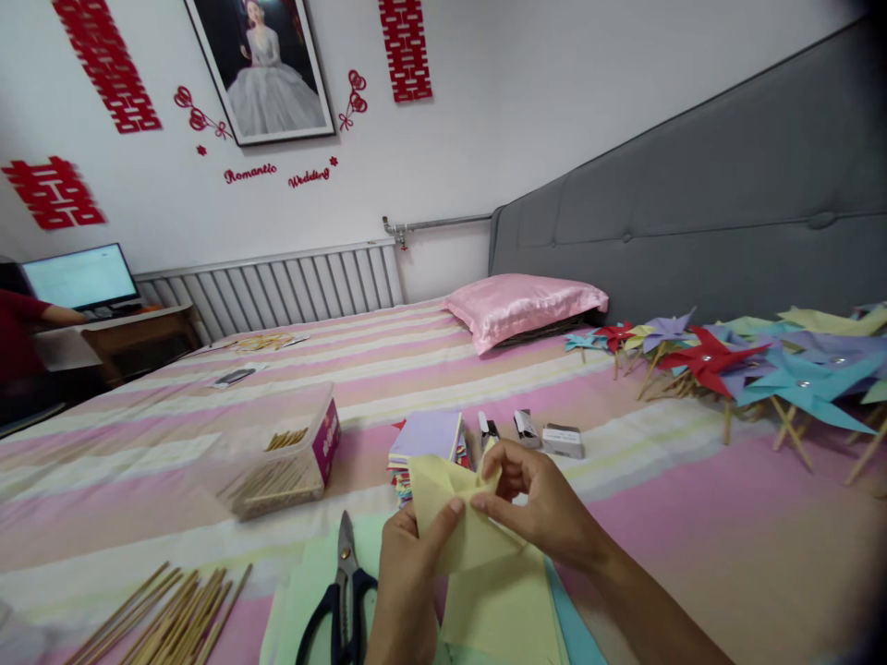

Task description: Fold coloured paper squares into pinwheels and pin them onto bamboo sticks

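Both my hands grip a pale yellow sheet of paper (433,480) above the bed. My left hand (412,554) pinches its left part with the thumb on top. With thumb and fingers, my right hand (530,499) holds a folded-in corner near the sheet's middle. Underneath lies a stack of yellow paper (503,610), with blue paper (575,619) showing at its right edge. Dark-handled scissors (343,582) rest on green paper (295,591) left of my left hand. A stack of coloured square papers (422,434) stands just beyond the held sheet.
Wooden sticks (184,619) lie front left, near a clear plastic box (277,485) of sticks. Small boxes (563,441) sit beyond my right hand. Finished paper pinwheels (710,360) crowd the right side. Farther back are a pink pillow (523,300) and a person's red sleeve (20,319).
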The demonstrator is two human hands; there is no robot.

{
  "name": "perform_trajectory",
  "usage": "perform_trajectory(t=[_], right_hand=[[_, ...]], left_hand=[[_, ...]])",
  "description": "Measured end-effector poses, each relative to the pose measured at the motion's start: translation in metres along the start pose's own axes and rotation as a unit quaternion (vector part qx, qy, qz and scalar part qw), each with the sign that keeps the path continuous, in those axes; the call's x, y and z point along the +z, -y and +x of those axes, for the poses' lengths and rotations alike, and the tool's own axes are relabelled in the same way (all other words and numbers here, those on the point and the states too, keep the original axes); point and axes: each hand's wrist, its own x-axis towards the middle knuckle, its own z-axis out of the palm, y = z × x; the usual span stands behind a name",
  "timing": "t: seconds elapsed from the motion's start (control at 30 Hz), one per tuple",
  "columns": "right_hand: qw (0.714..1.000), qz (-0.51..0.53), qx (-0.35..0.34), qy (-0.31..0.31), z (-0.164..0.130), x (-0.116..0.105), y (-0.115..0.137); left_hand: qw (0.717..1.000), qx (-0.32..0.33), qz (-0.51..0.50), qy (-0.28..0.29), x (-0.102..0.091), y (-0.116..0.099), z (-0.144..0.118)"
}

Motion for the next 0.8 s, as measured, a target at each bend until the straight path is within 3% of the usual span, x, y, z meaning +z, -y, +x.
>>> perform_trajectory(t=[0.13, 0.27, 0.5, 0.8], right_hand=[[0.991, 0.125, 0.032, 0.019, -0.0005, 0.0009, 0.0032], [0.981, 0.182, 0.055, 0.029, -0.0011, 0.0005, 0.0074], [0.974, 0.217, 0.044, 0.046, -0.0009, 0.0001, 0.0043], [0.978, 0.180, 0.066, 0.086, -0.0012, -0.0069, 0.0020]], left_hand=[[0.999, -0.020, -0.036, 0.004, 0.0018, -0.0019, -0.0015], [0.999, -0.019, -0.042, 0.012, 0.0036, -0.0011, -0.0020], [0.998, -0.020, -0.037, 0.043, 0.0060, 0.0002, -0.0043], [0.997, -0.019, -0.029, 0.062, 0.0027, 0.0014, -0.0022]])
